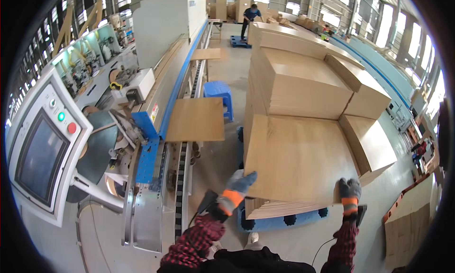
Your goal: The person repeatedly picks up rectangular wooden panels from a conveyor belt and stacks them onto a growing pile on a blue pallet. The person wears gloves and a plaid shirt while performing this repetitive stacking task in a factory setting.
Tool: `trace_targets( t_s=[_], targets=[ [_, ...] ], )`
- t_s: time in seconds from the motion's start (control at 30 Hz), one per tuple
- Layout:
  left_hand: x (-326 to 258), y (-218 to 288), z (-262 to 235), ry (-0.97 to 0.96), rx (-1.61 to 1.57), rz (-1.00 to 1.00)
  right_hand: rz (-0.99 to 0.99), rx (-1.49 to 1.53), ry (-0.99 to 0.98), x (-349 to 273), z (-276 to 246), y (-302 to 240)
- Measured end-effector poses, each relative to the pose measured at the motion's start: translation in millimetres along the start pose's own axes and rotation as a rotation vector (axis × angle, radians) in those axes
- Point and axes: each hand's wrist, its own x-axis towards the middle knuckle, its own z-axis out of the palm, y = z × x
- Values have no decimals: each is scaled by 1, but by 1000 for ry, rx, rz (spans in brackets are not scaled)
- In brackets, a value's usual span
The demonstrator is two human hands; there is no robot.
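Observation:
A flat light-brown wooden panel (303,159) lies on top of the nearest stack, its front edge jutting slightly off line with the sheets below. My left hand (241,183), in a grey glove with an orange cuff, grips the panel at its near left corner. At the near right corner my right hand (350,190), gloved the same way, has its fingers curled round the edge. The undersides of both grips are hidden. Beneath the panel, the layered edges of the stack (275,209) show above a blue pallet (308,217).
Taller panel stacks (308,88) rise beyond. To the left runs an edge-processing machine with a blue rail (182,74), one panel (196,120) on its roller track and a control screen (40,154). A blue stool (219,90) stands between. Another person (251,19) works far ahead.

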Motion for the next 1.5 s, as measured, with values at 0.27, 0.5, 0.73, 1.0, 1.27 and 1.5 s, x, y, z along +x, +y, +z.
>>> trace_targets(
  t_s=[0.27, 0.5, 0.73, 1.0, 1.27, 1.5],
  targets=[
    [-210, 51, -103, 396, -49, -310, 122, 1164, -904, -127, -13, -18],
    [-311, 10, -170, 876, 864, -498, -27, 1144, -1066, -218, -16, -128],
    [-301, -6, -169, 980, 1780, 4, 77, 1219, -1139, -343, 106, -180],
    [-236, -18, -175, 636, 1728, 158, -99, 948, -1092, -346, 193, -196],
    [-154, -8, -199, 702, 1720, 211, -630, 949, -805, -264, 71, -194],
    [-139, -10, -215, 680, 1797, 266, -785, 20, 427, -75, 3, -107]
  ],
)
